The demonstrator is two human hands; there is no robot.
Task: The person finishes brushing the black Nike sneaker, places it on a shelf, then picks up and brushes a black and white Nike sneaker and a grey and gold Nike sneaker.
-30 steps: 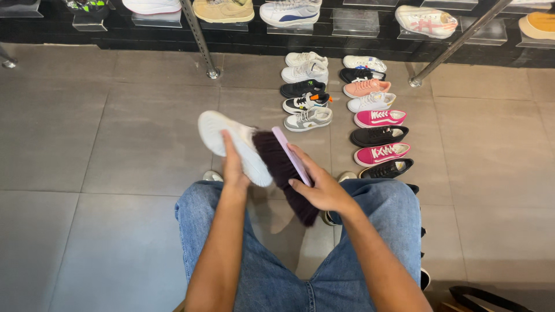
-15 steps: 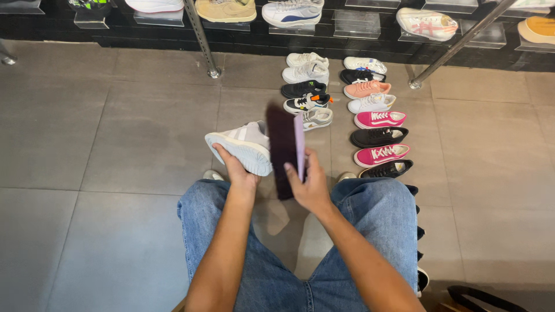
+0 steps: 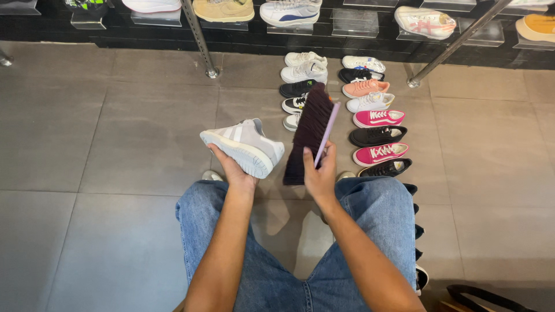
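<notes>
The left hand (image 3: 234, 170) is closed under the heel of a grey suede sneaker (image 3: 243, 144), fingers wrapped up from below so the shoe sits side-on, its pale sole edge turned toward the person and its striped flank facing up. Held this way, the upper lies exposed toward the right hand. The right hand (image 3: 321, 176) is closed round the lilac back of a long brush (image 3: 312, 130) with dark bristles, gripping it near the lower end so the brush stands up and away from the wrist, bristles facing left toward the sneaker. Brush and shoe are just beside each other but apart, over the person's jeans-clad knees (image 3: 370, 225).

Beyond both hands, two rows of sneakers (image 3: 370, 118) stand on the tiled floor (image 3: 115, 133), and further off a display shelf (image 3: 358, 23) carries more shoes.

Compared with half a second ago, the brush has tipped to lean rightward and its bristle face now shows, while the sneaker has come a little further left of it, opening the gap between them.
</notes>
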